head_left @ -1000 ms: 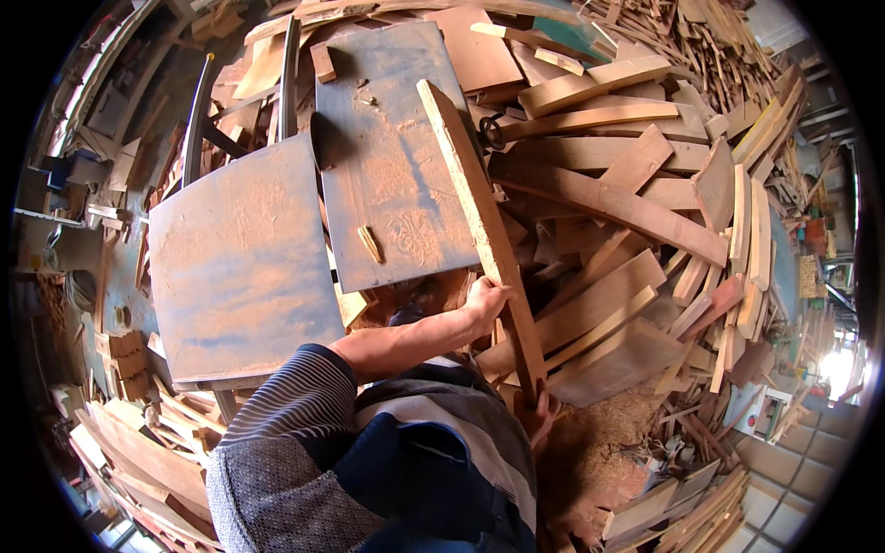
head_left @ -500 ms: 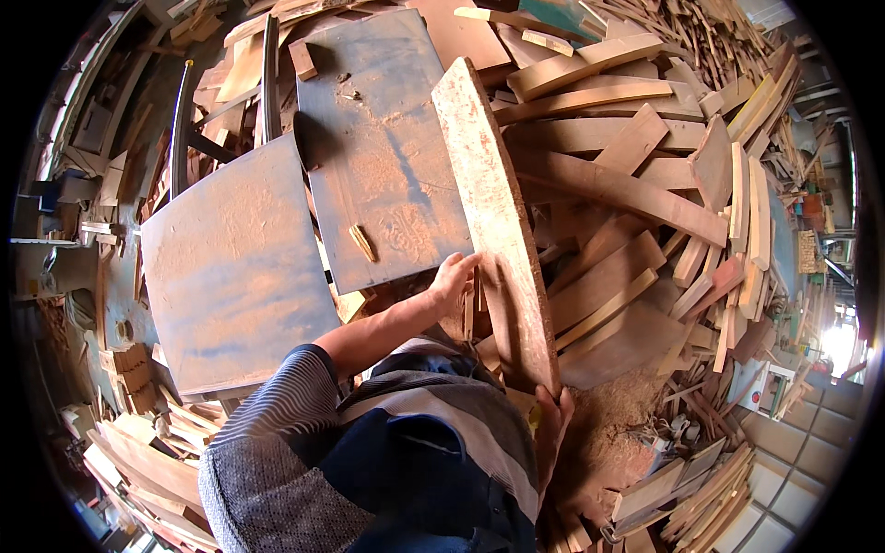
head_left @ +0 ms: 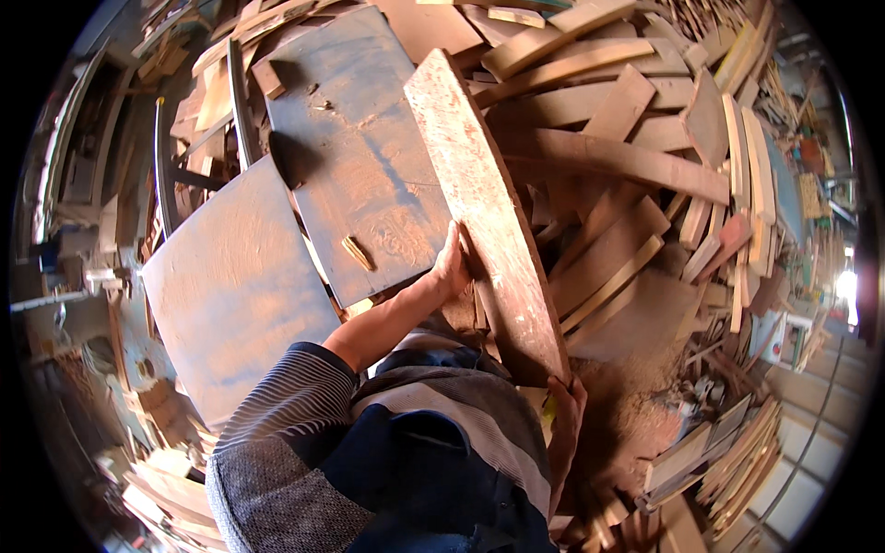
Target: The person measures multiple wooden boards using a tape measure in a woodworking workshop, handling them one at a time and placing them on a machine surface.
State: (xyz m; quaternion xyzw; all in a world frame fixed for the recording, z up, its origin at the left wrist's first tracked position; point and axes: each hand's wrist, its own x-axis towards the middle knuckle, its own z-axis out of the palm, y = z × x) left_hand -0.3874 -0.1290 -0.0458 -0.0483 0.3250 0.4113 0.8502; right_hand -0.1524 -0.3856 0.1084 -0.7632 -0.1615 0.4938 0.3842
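Note:
A long, thick wooden plank (head_left: 489, 212) stretches away from my body, its face pale and rough with reddish patches. My left hand (head_left: 452, 263) grips its left edge around the middle, the thumb lying along the side and the other fingers hidden beneath. At the near end my right hand (head_left: 564, 405) is wrapped around the corner, partly hidden by the board. The plank's left edge overlaps the right side of a dusty grey metal table (head_left: 369, 184). A small bundle of wood slivers (head_left: 358, 252) lies on that table.
A second sawdust-covered metal panel (head_left: 241, 286) adjoins the table on the left. Heaped curved timber pieces (head_left: 618, 161) crowd the right side. Sawdust (head_left: 636, 396) covers the ground by my right hand, near stacked offcuts (head_left: 737, 461). A small wood block (head_left: 268, 79) rests at the table's far left.
My view has turned slightly, shifting the table leftward. My left hand still grips the plank's side, now with the thumb pointing up along it; my right hand keeps the near end.

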